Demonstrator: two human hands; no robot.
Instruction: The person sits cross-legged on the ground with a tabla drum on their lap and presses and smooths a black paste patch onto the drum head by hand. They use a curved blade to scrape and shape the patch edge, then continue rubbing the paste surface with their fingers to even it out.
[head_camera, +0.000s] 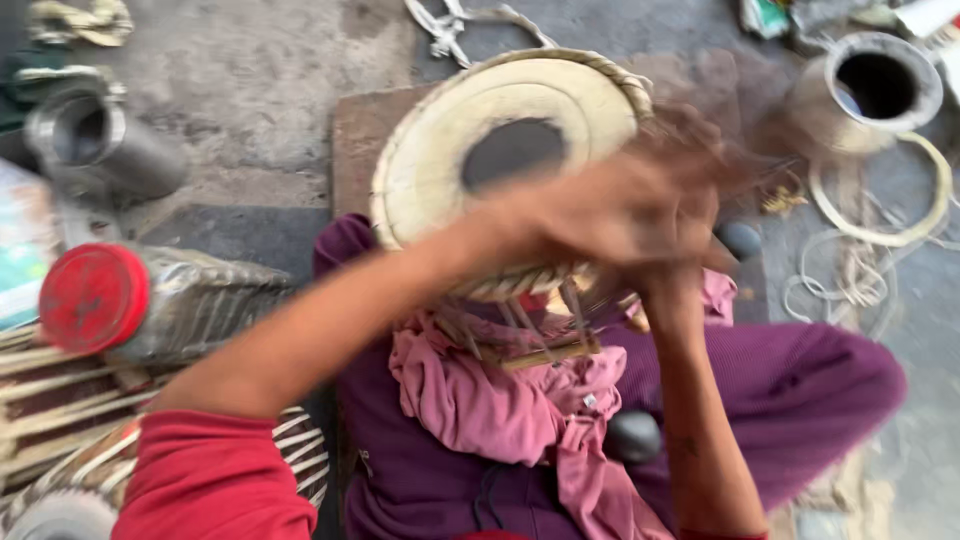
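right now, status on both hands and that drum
Left hand and right hand blurred, together at the drum's right rim; grip unclear. Drum tilted on pink cloth in the lap. Red-capped bottle lies left, apart.

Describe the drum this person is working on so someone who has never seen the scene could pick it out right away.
Start at the person's lap, covered in purple cloth with a pink rag on top. Resting there under both blurred hands is the drum. Unlike the open metal shells on the floor, it has a cream skin with a round dark patch in the middle and a braided rim.
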